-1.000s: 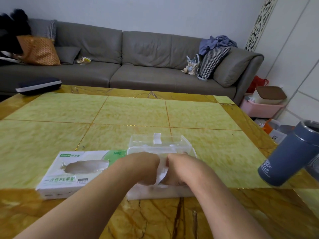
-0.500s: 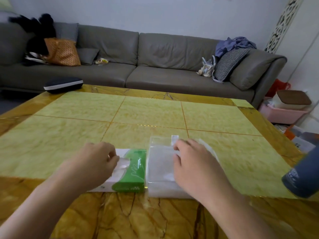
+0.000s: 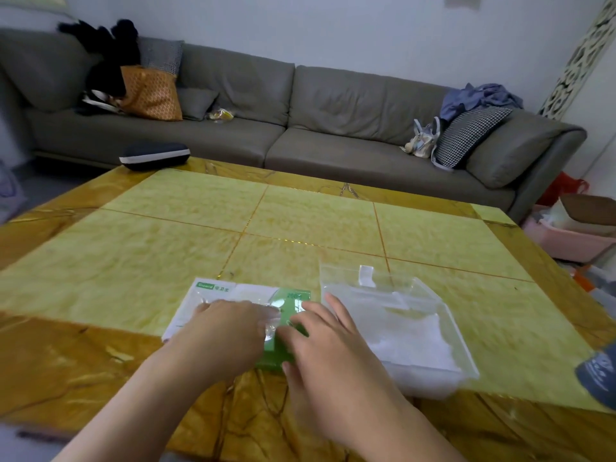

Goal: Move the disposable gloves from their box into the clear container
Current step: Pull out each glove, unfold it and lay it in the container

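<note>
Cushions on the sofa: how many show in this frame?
3: a checked one on the backrest at left, a plain grey one beside the orange bag, a checked one at right. Clothes may hide more.

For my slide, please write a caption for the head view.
Both hands, left and right, on the glove box beside the clear container holding gloves.

The left hand [image 3: 226, 331] covered the middle of the glove box [image 3: 230, 291], so its opening and whatever the fingers [image 3: 266, 320] had hold of couldn't be made out. The right hand [image 3: 320, 348] hid the box's green end. The blue bottle [image 3: 600, 375] was cut off by the right edge. The clear container [image 3: 396, 315] looked smeared, contents just a white blur.
</note>
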Motion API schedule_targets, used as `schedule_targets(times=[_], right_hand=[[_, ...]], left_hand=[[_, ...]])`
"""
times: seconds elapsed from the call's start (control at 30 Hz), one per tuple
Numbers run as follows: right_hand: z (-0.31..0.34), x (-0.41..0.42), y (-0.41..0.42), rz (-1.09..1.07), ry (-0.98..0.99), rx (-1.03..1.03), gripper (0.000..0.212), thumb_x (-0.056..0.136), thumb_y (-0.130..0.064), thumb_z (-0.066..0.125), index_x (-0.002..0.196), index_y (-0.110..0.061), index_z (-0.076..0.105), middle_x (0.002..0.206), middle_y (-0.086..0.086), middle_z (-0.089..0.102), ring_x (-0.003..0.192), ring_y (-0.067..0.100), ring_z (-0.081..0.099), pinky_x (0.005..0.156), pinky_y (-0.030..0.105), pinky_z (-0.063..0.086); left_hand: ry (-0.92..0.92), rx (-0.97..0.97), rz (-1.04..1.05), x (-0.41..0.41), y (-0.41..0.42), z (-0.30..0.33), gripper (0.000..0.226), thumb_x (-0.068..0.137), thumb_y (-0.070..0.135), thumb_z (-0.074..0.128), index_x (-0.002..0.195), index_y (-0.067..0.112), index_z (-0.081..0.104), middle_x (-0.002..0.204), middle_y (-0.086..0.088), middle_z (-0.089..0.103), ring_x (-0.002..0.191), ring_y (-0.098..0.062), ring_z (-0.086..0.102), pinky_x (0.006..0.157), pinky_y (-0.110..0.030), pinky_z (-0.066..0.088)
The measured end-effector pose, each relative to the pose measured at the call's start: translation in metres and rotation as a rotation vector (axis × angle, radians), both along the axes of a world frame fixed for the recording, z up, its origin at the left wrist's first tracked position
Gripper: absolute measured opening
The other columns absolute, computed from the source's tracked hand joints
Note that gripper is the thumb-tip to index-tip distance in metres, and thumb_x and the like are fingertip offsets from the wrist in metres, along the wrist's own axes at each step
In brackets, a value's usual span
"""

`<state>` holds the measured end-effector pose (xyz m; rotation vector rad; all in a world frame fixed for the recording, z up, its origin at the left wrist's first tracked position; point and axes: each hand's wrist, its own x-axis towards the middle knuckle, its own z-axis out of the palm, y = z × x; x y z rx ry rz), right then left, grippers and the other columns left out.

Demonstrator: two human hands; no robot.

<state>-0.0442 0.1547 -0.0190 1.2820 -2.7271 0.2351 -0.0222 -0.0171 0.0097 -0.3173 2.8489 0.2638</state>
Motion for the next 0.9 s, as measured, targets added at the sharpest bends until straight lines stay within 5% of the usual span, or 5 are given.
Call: schedule_targets(times=[0.17, 0.33, 0.5, 0.7, 0.9], right_hand=[[0.004, 0.003, 0.002, -0.003, 0.002, -0.036, 0.041, 0.098, -0.031, 0.054, 0.138, -0.022, 0.059, 0.132, 0.001, 0.057, 0.141, 0.019, 0.033, 0.127, 0.038, -0.015], [0.005, 0.004, 0.003, -0.006, -0.023, -0.037, 0.043, 0.097, -0.030, 0.055, 0.139, -0.022, 0.058, 0.135, 0.000, 0.057, 0.142, 0.019, 0.035, 0.128, 0.039, -0.013], [0.012, 0.005, 0.002, -0.008, -0.030, -0.020, 0.046, 0.096, -0.026, 0.058, 0.141, -0.020, 0.057, 0.132, 0.003, 0.056, 0.139, 0.020, 0.034, 0.125, 0.039, -0.018], [0.018, 0.008, 0.004, -0.021, -0.061, -0.001, 0.048, 0.093, -0.020, 0.061, 0.141, -0.018, 0.058, 0.130, 0.006, 0.056, 0.138, 0.021, 0.035, 0.119, 0.034, -0.027], [0.018, 0.005, 0.006, -0.024, -0.135, -0.213, 0.041, 0.101, -0.025, 0.054, 0.141, -0.020, 0.056, 0.138, -0.003, 0.048, 0.143, 0.013, 0.028, 0.127, 0.026, -0.010]], left_hand=[[0.407, 0.357, 0.241, 0.002, -0.013, 0.006, 0.032, 0.090, 0.019, 0.059, 0.060, 0.008, 0.061, 0.051, 0.006, 0.054, 0.040, -0.014, 0.045, 0.039, -0.026, 0.038], [0.620, 0.647, 0.301, 0.002, -0.018, 0.017, 0.006, 0.086, 0.030, 0.079, 0.081, 0.028, 0.077, 0.074, 0.016, 0.074, 0.073, 0.001, 0.069, 0.063, -0.020, 0.052], [0.355, 0.357, 0.171, 0.000, -0.022, -0.003, 0.012, 0.087, 0.044, 0.075, 0.087, 0.035, 0.067, 0.082, 0.010, 0.068, 0.071, -0.007, 0.066, 0.057, -0.028, 0.052], [0.639, 0.425, 0.382, 0.001, -0.034, 0.015, 0.018, 0.102, 0.025, 0.059, 0.088, 0.024, 0.072, 0.067, 0.000, 0.071, 0.049, -0.019, 0.061, 0.041, -0.028, 0.044], [0.746, 0.959, 0.365, 0.014, -0.022, 0.039, 0.022, 0.094, 0.040, 0.067, 0.093, 0.019, 0.075, 0.081, -0.001, 0.076, 0.087, -0.044, 0.069, 0.084, -0.052, 0.058]])
